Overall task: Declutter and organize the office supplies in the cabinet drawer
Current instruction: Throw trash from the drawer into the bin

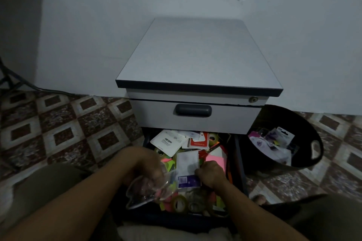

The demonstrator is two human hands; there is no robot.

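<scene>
Against the wall, a gray pedestal cabinet [195,53], upper drawer closed, lower drawer [239,162] pulled out and crammed with loose stationery. Just right of it, a black waste bin [317,148] holding discarded packaging. On top of the heap mid-drawer, a white-and-purple backing card [187,164], gripped at its right edge by the curled fingers of the right hand [210,174]. Probably light and fairly stiff, prone to creasing if bent, so best taken by an edge and lifted flat. At the near-left of the drawer, a clear plastic blister shell [140,195], clutched in the closed fingers of the left hand [150,170]. Likely near weightless, slick and crackly, springy rather than fragile, easiest held by its flat rim. Just beyond it, two tape rolls [179,202], seemingly rigid and easily hooked through the core.
</scene>
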